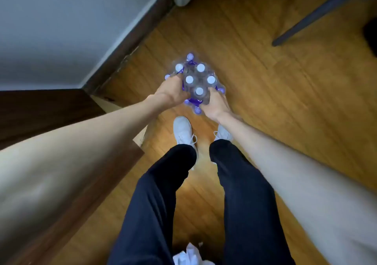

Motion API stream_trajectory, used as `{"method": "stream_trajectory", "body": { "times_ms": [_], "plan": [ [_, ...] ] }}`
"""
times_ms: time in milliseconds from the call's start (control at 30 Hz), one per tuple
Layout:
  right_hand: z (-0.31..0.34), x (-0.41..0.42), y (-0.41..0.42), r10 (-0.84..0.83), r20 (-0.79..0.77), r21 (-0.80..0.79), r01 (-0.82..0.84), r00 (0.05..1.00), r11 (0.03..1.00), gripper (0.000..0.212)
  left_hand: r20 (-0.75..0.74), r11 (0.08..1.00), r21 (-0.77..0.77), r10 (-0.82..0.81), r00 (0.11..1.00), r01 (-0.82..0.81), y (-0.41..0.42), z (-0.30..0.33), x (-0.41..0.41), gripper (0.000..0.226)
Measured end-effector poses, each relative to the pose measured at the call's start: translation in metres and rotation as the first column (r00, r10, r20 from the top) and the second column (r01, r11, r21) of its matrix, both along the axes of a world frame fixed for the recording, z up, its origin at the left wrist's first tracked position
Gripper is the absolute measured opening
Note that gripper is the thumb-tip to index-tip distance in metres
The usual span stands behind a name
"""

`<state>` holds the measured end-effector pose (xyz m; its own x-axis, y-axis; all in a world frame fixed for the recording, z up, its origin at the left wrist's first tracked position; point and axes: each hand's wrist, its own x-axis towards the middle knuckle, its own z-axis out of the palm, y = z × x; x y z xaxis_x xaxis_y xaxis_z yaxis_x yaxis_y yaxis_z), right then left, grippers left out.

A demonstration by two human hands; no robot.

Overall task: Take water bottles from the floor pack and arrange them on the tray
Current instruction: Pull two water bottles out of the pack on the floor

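Water bottles (pixel 194 81), a shrink-wrapped cluster with white caps and purple labels, sit just above the picture's centre, over the wooden floor (pixel 265 101); whether the pack rests on the boards or is lifted clear cannot be told. The left hand (pixel 172 92) grips the cluster at its 8 o'clock side, fingers curled onto the bottles' flanks, with their tips hidden against the plastic. The right hand (pixel 214 103) closes on the 5 o'clock side, fingers wrapped around the nearest bottle, whose cap (pixel 199 91) shows between the two hands. So the pack lies between both sets of fingers, pressed from left and right, with most caps beyond the knuckles toward 12 o'clock.

Below the hands, at 6 o'clock, two white sneakers (pixel 183 130) and dark trousers (pixel 240 193) point toward the pack. A dark baseboard (pixel 130 46) runs from 9 toward 12 o'clock under a pale wall (pixel 61 29). A slanted grey furniture leg (pixel 310 17) stands at 2 o'clock, well apart from the bottles.
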<state>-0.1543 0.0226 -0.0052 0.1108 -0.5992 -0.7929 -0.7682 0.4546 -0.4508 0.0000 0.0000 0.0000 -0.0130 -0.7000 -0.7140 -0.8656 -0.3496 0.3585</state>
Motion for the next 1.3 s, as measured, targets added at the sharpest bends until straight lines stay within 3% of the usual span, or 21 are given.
{"method": "stream_trajectory", "body": {
  "times_ms": [167, 400, 700, 1033, 1300],
  "plan": [
    [-0.096, 0.012, -0.017, 0.1, -0.073, -0.061, -0.105, 0.992, 0.993, 0.062, 0.043, 1.0, 0.003, 0.007, 0.999, -0.007, -0.02, -0.077, -0.007, 0.046],
    [-0.154, 0.024, -0.019, 0.426, -0.158, -0.144, -0.447, 0.891, 0.883, 0.043, 0.053, 0.993, -0.059, -0.097, 0.994, 0.1, -0.021, -0.145, -0.012, 0.071],
    [-0.167, 0.027, -0.016, 0.455, -0.259, -0.279, -0.517, 0.852, 0.81, 0.03, 0.108, 0.975, -0.192, -0.095, 0.99, 0.114, -0.023, -0.172, -0.014, 0.048],
    [-0.124, 0.01, -0.006, 0.369, -0.212, -0.289, -0.419, 0.905, 0.861, 0.016, 0.043, 0.974, -0.213, -0.071, 0.997, 0.079, -0.014, -0.13, -0.017, 0.039],
    [0.009, 0.002, 0.0, 0.278, -0.22, -0.294, -0.336, 0.935, 0.895, 0.02, -0.045, 0.967, -0.251, 0.029, 0.999, -0.039, 0.002, 0.014, -0.021, 0.041]
  ]
}}
